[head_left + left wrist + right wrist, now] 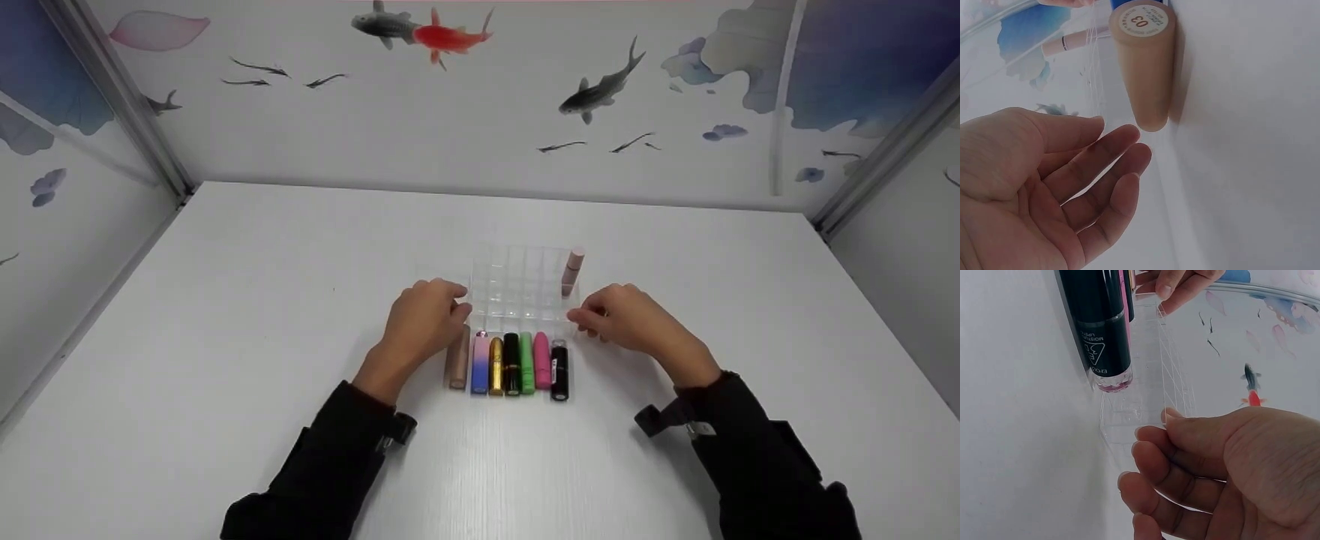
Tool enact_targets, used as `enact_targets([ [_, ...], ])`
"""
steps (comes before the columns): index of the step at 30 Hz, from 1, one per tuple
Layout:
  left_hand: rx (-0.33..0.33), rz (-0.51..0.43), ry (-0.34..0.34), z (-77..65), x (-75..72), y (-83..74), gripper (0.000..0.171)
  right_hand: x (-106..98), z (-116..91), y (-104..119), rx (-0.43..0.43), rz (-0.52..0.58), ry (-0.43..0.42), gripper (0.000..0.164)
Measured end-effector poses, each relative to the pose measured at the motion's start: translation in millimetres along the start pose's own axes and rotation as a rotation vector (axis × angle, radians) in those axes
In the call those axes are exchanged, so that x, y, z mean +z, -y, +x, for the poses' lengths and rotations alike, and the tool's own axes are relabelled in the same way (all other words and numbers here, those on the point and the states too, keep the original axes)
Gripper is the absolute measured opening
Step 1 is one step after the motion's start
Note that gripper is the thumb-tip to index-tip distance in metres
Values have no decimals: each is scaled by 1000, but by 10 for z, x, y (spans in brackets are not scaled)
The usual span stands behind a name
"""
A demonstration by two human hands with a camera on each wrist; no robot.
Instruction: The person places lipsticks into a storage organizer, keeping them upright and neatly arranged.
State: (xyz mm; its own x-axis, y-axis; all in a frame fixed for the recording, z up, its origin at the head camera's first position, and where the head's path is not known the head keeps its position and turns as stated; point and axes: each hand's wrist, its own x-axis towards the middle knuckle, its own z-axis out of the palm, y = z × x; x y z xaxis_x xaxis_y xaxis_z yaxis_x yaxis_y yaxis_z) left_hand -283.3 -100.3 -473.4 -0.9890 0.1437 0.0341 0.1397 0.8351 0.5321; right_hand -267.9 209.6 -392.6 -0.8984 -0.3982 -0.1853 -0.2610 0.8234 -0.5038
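Observation:
A clear compartmented lipstick organizer (517,289) lies on the table, with a pale pink tube (573,270) standing in its back right part. My left hand (424,319) holds the organizer's left end between thumb and fingers, beside a tan tube (1148,73) marked 03. At the opposite end, my right hand (1185,467) pinches the corner with thumb and index finger. Along the front lies a row: a pink-and-blue tube (480,367), a gold one (496,367), a black one (511,364), a green one (526,364), a bright pink one (541,361) and a black lipstick (559,371) with a clear end.
White panels (465,112) printed with fish and leaves enclose the white table (300,247) at the back and both sides. Metal posts (139,112) stand at the back corners. Dark wrist mounts (401,429) sit on both sleeves.

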Motion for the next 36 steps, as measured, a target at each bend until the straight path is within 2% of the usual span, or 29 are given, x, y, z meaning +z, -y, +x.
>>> enact_targets([
  [1, 2, -1, -9, 4, 0, 11, 38, 0, 3, -12, -4, 3, 0, 31],
  [3, -3, -4, -18, -74, -94, -54, 38, 0, 6, -32, -9, 9, 2, 31],
  [4, -17, -4, -11, -97, -130, -79, 37, 25, 39, -109, -31, 11, -4, 33],
  [8, -84, 30, 38, -180, -228, -140, 38, 28, 41, -125, -38, 15, -3, 33],
  [13, -155, 96, 131, -102, -142, -36, 42, 6, 4, -28, -4, 7, 7, 32],
  [18, -158, 124, 143, -67, -90, 7, 40, 8, -3, -4, -2, -4, 5, 33],
  [25, -159, 152, 165, -60, -83, 1, 45, 23, 2, -25, -11, 2, 0, 32],
  [30, -150, 153, 174, -54, -64, -1, 42, 19, -3, -13, -5, 5, 4, 33],
  [34, -157, 126, 180, -94, -106, -47, 39, 13, -1, -15, 7, 6, 4, 33],
  [36, -176, 111, 194, -158, -186, -137, 38, 9, -9, -18, 6, 10, 5, 32],
])
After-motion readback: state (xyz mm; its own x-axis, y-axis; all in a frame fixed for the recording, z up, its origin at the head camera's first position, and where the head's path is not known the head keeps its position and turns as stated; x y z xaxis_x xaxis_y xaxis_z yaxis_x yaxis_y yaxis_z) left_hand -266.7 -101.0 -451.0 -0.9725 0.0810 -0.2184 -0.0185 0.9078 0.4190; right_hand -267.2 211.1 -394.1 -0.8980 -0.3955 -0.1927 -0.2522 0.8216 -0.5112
